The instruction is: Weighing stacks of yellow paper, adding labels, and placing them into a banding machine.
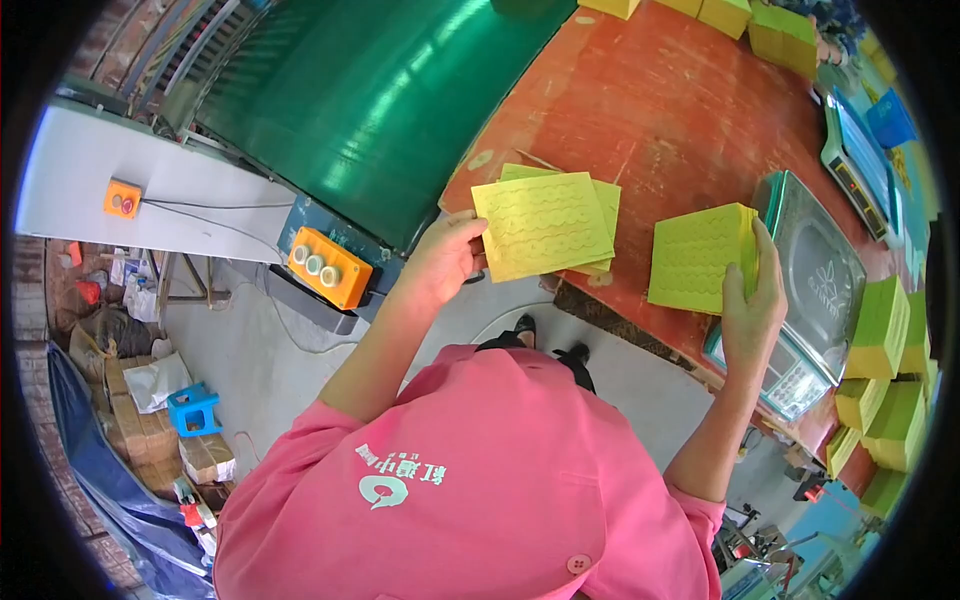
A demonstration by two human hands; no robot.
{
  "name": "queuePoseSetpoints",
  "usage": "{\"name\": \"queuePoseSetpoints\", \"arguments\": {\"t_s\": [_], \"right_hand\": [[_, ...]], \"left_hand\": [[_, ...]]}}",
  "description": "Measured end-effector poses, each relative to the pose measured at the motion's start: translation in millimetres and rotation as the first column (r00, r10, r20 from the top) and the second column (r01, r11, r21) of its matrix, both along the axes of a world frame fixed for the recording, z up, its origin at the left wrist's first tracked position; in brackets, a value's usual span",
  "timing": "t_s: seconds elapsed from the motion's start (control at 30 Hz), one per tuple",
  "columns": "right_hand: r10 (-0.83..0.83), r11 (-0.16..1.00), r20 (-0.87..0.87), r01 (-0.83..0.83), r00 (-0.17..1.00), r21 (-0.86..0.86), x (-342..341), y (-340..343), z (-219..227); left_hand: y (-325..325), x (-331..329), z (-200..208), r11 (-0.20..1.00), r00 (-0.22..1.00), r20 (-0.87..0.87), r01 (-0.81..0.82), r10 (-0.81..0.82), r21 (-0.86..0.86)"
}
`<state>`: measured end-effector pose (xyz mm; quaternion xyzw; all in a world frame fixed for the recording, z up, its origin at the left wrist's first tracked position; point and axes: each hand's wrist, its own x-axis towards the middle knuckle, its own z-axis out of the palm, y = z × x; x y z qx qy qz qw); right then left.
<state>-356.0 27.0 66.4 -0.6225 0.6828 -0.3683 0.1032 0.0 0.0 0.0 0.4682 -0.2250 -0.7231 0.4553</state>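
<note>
My left hand [447,262] pinches the left edge of a yellow paper sheet [545,228], which is marked with rows of wavy embossed lines. Beneath it, more yellow sheets [608,205] lie askew on the red tabletop, their corners sticking out. To the right, a stack of similar yellow paper [690,260] is gripped at its right edge by my right hand [755,305], thumb on top and fingers along the far side. Just beyond that hand is a weighing scale [820,270] with a clear-covered metal pan and a keypad.
The red table [660,120] adjoins a green conveyor belt [380,110]. An orange box with three buttons [328,268] sits at the belt's near end. More yellow paper stacks [880,325] stand at the right, others [783,40] at the back near another scale [858,165]. A blue stool [194,408] is low left.
</note>
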Motion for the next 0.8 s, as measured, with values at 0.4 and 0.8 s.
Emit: {"name": "queuePoseSetpoints", "arguments": {"t_s": [0.4,0.8], "right_hand": [[-0.010,0.999,0.058,0.012,0.998,-0.033,-5,1,2],[-0.024,0.997,-0.107,0.016,0.994,-0.074,7,-9,1]], "left_hand": [[-14,-54,48,0.977,0.983,0.139,0.143,-0.121,-0.156],[-56,-171,30,0.839,0.827,0.472,0.468,-0.305,-0.277]]}}
